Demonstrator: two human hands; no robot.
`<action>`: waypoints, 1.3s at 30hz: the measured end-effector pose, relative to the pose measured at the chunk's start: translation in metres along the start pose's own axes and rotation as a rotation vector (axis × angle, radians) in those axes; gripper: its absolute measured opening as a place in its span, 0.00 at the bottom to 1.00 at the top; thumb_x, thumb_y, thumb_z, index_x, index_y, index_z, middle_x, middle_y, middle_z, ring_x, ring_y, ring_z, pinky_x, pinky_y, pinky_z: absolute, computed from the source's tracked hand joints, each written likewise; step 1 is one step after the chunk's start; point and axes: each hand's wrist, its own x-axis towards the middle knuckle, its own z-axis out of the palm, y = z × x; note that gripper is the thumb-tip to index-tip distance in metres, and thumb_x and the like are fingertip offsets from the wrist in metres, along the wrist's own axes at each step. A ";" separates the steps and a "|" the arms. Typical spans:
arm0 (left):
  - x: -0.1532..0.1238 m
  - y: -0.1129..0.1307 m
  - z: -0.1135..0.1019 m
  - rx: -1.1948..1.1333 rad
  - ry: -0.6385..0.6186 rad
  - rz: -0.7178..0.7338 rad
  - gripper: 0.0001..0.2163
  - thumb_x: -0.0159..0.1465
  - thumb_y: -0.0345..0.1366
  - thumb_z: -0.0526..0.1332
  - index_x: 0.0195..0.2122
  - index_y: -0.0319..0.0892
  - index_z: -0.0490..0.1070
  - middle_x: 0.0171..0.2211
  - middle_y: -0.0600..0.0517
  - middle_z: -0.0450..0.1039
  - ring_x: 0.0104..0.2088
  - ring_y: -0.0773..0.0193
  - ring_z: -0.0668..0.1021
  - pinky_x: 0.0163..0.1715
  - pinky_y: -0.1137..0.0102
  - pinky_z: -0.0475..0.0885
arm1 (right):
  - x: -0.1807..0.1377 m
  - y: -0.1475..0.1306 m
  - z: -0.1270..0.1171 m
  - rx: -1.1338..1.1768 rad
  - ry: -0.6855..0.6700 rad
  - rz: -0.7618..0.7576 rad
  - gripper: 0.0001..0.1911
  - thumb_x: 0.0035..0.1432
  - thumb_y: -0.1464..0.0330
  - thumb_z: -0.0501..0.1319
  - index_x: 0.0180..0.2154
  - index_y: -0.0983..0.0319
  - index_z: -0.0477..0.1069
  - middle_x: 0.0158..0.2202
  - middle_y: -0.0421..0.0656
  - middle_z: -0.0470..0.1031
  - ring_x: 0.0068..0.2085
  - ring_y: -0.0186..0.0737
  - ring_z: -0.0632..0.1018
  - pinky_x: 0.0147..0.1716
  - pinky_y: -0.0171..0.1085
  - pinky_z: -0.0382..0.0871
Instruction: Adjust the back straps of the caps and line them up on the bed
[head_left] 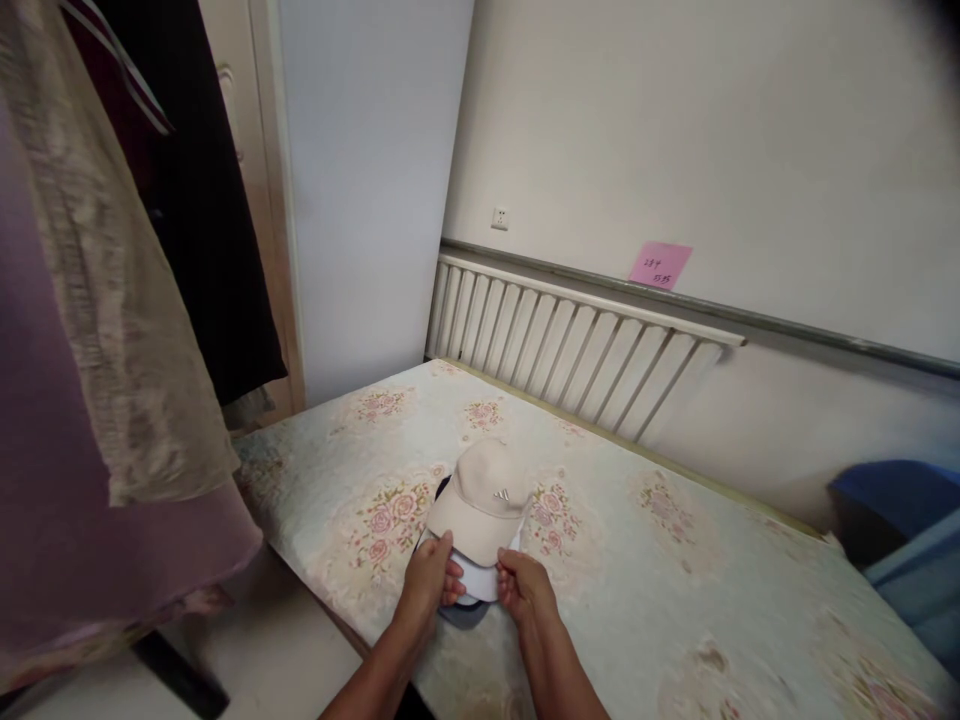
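Observation:
A beige baseball cap (480, 500) with a small three-stripe emblem lies on top of a stack of caps, its brim towards me. My left hand (430, 577) grips the left part of that brim, thumb on top and fingers curled beneath. At the brim's right corner, my right hand (529, 585) pinches the edge between thumb and fingers. Below it shows the brim of a white cap (480, 582), and under that a dark grey brim (463, 614). The beige cap hides most of the lower caps.
The stack rests on a flower-patterned mattress (600, 580). Behind it are a white radiator (555, 340) and a wall with a pink note (661, 265). Clothes (112, 300) hang at the left beside a wardrobe (360, 200). Blue fabric (919, 580) lies at the right edge.

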 end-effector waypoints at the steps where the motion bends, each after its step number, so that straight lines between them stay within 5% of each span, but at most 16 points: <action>1: 0.001 0.003 0.000 -0.017 -0.005 -0.047 0.16 0.58 0.50 0.54 0.28 0.41 0.60 0.17 0.57 0.67 0.13 0.72 0.70 0.12 0.78 0.60 | 0.000 -0.001 -0.001 0.007 -0.008 0.007 0.12 0.44 0.76 0.64 0.17 0.64 0.61 0.09 0.34 0.63 0.11 0.24 0.62 0.09 0.23 0.53; 15: 0.016 0.008 -0.008 -0.078 -0.012 -0.217 0.13 0.58 0.41 0.56 0.21 0.37 0.64 0.13 0.55 0.65 0.10 0.76 0.63 0.11 0.81 0.53 | 0.001 -0.001 -0.005 0.094 -0.122 0.008 0.14 0.39 0.75 0.66 0.23 0.62 0.61 0.13 0.34 0.66 0.13 0.25 0.67 0.11 0.23 0.56; 22: 0.015 0.003 -0.014 -0.217 -0.100 -0.141 0.14 0.56 0.40 0.57 0.17 0.40 0.59 0.09 0.61 0.54 0.09 0.79 0.55 0.11 0.80 0.46 | -0.003 0.000 0.001 0.124 -0.194 -0.055 0.20 0.34 0.70 0.71 0.30 0.61 0.63 0.16 0.31 0.68 0.15 0.25 0.68 0.13 0.23 0.59; 27: 0.002 0.003 -0.017 -0.330 -0.150 -0.058 0.16 0.52 0.44 0.62 0.18 0.41 0.58 0.09 0.62 0.54 0.10 0.79 0.53 0.12 0.79 0.45 | -0.008 0.001 0.009 0.132 -0.297 -0.099 0.23 0.33 0.65 0.73 0.28 0.60 0.61 0.14 0.28 0.63 0.13 0.23 0.62 0.12 0.24 0.52; 31: -0.017 0.008 -0.019 -0.429 -0.160 -0.028 0.14 0.51 0.42 0.66 0.22 0.40 0.61 0.14 0.60 0.63 0.12 0.78 0.59 0.13 0.80 0.52 | -0.021 -0.009 0.006 0.162 -0.436 -0.145 0.21 0.35 0.65 0.73 0.30 0.61 0.64 0.15 0.27 0.59 0.13 0.20 0.54 0.13 0.25 0.46; 34: -0.033 0.020 -0.019 -0.548 -0.202 -0.067 0.12 0.54 0.41 0.65 0.36 0.40 0.68 0.26 0.54 0.74 0.23 0.71 0.73 0.24 0.77 0.67 | -0.034 -0.016 -0.007 0.162 -0.514 -0.148 0.19 0.38 0.66 0.72 0.31 0.61 0.66 0.15 0.27 0.57 0.14 0.20 0.52 0.14 0.25 0.45; 36: -0.044 0.031 -0.019 -0.655 -0.310 -0.081 0.18 0.58 0.41 0.61 0.47 0.41 0.67 0.37 0.50 0.77 0.36 0.63 0.78 0.36 0.71 0.71 | -0.044 -0.017 -0.022 0.170 -0.549 -0.146 0.17 0.40 0.66 0.71 0.32 0.61 0.68 0.14 0.28 0.57 0.14 0.20 0.51 0.14 0.26 0.45; 39: -0.060 0.042 -0.017 -0.740 -0.518 -0.095 0.20 0.62 0.43 0.56 0.53 0.39 0.65 0.42 0.46 0.76 0.45 0.57 0.76 0.46 0.66 0.68 | -0.062 -0.013 -0.051 0.169 -0.559 -0.136 0.15 0.42 0.65 0.70 0.34 0.59 0.71 0.16 0.30 0.64 0.14 0.22 0.58 0.15 0.26 0.51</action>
